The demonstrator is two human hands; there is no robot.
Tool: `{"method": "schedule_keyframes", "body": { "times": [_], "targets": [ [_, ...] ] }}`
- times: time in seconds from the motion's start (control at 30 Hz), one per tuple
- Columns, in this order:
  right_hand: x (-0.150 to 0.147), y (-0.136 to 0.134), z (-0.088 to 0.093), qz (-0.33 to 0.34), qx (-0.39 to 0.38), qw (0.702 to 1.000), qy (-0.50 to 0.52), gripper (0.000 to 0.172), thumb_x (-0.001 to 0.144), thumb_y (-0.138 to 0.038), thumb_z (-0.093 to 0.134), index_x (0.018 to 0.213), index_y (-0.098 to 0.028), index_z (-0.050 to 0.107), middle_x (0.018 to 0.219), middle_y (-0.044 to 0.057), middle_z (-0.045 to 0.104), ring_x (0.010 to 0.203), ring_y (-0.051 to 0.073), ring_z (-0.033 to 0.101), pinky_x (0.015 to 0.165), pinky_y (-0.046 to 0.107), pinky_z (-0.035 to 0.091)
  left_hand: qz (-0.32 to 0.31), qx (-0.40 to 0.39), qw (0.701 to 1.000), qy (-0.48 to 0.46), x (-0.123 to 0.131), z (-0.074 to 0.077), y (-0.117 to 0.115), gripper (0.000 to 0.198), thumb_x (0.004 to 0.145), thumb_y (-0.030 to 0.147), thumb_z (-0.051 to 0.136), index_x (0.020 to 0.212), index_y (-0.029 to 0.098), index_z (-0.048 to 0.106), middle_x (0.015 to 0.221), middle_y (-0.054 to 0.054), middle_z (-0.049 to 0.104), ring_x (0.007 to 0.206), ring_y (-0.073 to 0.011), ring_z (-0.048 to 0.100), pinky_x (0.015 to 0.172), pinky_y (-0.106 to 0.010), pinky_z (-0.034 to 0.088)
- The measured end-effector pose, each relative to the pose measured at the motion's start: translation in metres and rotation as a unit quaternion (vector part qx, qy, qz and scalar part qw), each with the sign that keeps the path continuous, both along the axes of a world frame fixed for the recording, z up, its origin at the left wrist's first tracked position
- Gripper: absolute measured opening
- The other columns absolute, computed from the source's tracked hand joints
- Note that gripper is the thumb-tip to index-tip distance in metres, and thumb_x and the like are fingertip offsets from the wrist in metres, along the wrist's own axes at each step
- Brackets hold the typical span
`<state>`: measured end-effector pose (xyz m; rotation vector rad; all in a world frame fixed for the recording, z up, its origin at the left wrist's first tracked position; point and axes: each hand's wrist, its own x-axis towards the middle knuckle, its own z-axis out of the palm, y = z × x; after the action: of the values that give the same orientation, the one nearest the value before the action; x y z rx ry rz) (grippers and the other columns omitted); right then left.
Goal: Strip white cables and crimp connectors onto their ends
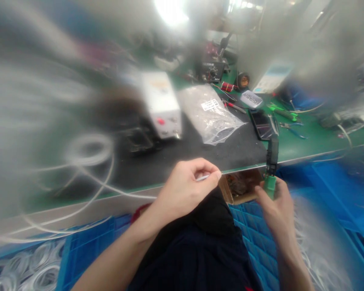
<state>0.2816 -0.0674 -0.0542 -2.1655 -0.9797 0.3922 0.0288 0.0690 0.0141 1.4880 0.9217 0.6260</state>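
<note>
My left hand (189, 186) is closed in a pinch on the white cable (133, 195), whose end shows between thumb and fingers just off the bench's front edge. From there the cable runs left to a blurred coil (89, 149) on the bench. My right hand (276, 202) grips a tool with a green handle (270, 185) and a black upper part (272, 151), held upright at the bench edge. Behind the tool's top lies a dark flat device (262, 125). A clear plastic bag (210, 115) with a white label rests on the black mat (185, 149).
A white box (162, 103) with a red button stands left of the bag. Pliers (293, 128), green cutters (282, 112) and a small tray (251, 99) lie at the right. Below the edge are a cardboard box (229, 194) and blue crates (85, 242) with coiled cables.
</note>
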Motion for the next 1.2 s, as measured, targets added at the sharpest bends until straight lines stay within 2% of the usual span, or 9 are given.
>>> {"method": "schedule_keyframes", "body": {
  "times": [0.1, 0.27, 0.4, 0.6, 0.73, 0.9, 0.97, 1.07, 1.2],
  "targets": [
    [0.034, -0.002, -0.007, -0.038, -0.031, 0.996, -0.076, 0.079, 0.085, -0.059, 0.077, 0.144, -0.012, 0.057, 0.122, 0.023, 0.07, 0.106, 0.043, 0.07, 0.091, 0.059, 0.055, 0.023, -0.038, 0.999, -0.032, -0.007, -0.008, -0.006, 0.018, 0.1, 0.032, 0.074, 0.095, 0.016, 0.082, 0.086, -0.003, 0.079, 0.078, -0.0166, 0.068, 0.07, -0.025, 0.048],
    [0.063, 0.003, -0.006, -0.013, -0.06, 0.985, -0.158, 0.068, 0.077, -0.058, 0.079, 0.135, -0.024, 0.068, 0.115, 0.019, 0.075, 0.106, 0.049, 0.069, 0.088, 0.062, 0.055, 0.076, -0.093, 0.99, -0.074, -0.019, -0.021, -0.019, 0.022, 0.101, 0.038, 0.076, 0.094, 0.018, 0.079, 0.086, -0.003, 0.076, 0.077, -0.0167, 0.066, 0.07, -0.025, 0.048],
    [0.068, 0.011, -0.008, 0.006, -0.063, 0.975, -0.212, 0.073, 0.076, -0.059, 0.079, 0.139, -0.022, 0.067, 0.12, 0.022, 0.073, 0.114, 0.052, 0.066, 0.094, 0.066, 0.053, 0.129, -0.103, 0.983, -0.081, -0.032, -0.027, -0.027, 0.022, 0.101, 0.039, 0.077, 0.092, 0.019, 0.079, 0.081, -0.002, 0.072, 0.072, -0.0151, 0.06, 0.066, -0.025, 0.043],
    [0.077, 0.029, -0.007, 0.103, -0.102, 0.924, -0.354, 0.082, 0.086, -0.065, 0.071, 0.147, -0.01, 0.062, 0.136, 0.03, 0.066, 0.126, 0.052, 0.062, 0.103, 0.067, 0.051, 0.273, -0.121, 0.943, -0.15, -0.044, -0.028, -0.034, 0.021, 0.096, 0.038, 0.081, 0.092, 0.018, 0.079, 0.069, 0.002, 0.057, 0.059, -0.0105, 0.04, 0.054, -0.023, 0.03],
    [0.071, 0.045, 0.017, 0.191, -0.049, 0.916, -0.349, 0.074, 0.09, -0.068, 0.07, 0.139, -0.012, 0.069, 0.14, 0.028, 0.066, 0.13, 0.049, 0.062, 0.109, 0.065, 0.05, 0.324, -0.139, 0.918, -0.181, -0.047, -0.029, -0.039, 0.022, 0.092, 0.037, 0.084, 0.093, 0.015, 0.079, 0.066, 0.003, 0.05, 0.059, -0.0092, 0.035, 0.053, -0.022, 0.027],
    [0.037, 0.094, 0.048, 0.283, 0.052, 0.892, -0.349, 0.042, 0.107, -0.049, 0.06, 0.132, -0.019, 0.074, 0.137, 0.02, 0.07, 0.13, 0.038, 0.064, 0.112, 0.053, 0.052, 0.327, -0.16, 0.911, -0.196, -0.051, -0.034, -0.048, 0.025, 0.093, 0.039, 0.085, 0.094, 0.015, 0.078, 0.067, 0.004, 0.048, 0.058, -0.0086, 0.033, 0.051, -0.021, 0.025],
    [0.026, 0.126, 0.05, 0.306, 0.029, 0.873, -0.378, 0.036, 0.11, -0.039, 0.054, 0.127, -0.018, 0.077, 0.133, 0.018, 0.071, 0.125, 0.034, 0.065, 0.11, 0.048, 0.054, 0.331, -0.161, 0.91, -0.19, -0.051, -0.034, -0.051, 0.027, 0.091, 0.041, 0.086, 0.093, 0.015, 0.078, 0.066, 0.004, 0.048, 0.058, -0.0088, 0.034, 0.051, -0.021, 0.026],
    [0.021, 0.171, 0.046, 0.291, -0.012, 0.862, -0.414, 0.036, 0.11, -0.034, 0.052, 0.116, -0.017, 0.084, 0.114, 0.018, 0.073, 0.111, 0.036, 0.064, 0.1, 0.048, 0.055, 0.333, -0.151, 0.916, -0.168, -0.052, -0.032, -0.054, 0.03, 0.089, 0.044, 0.086, 0.091, 0.015, 0.078, 0.065, 0.003, 0.05, 0.056, -0.0096, 0.036, 0.05, -0.021, 0.029],
    [0.023, 0.203, 0.045, 0.265, -0.073, 0.845, -0.458, 0.044, 0.111, -0.033, 0.049, 0.101, -0.014, 0.087, 0.102, 0.022, 0.071, 0.105, 0.039, 0.063, 0.089, 0.048, 0.055, 0.324, -0.121, 0.928, -0.14, -0.053, -0.026, -0.056, 0.03, 0.088, 0.046, 0.084, 0.082, 0.017, 0.078, 0.066, -0.001, 0.057, 0.057, -0.0132, 0.046, 0.049, -0.024, 0.036]
  ]
}}
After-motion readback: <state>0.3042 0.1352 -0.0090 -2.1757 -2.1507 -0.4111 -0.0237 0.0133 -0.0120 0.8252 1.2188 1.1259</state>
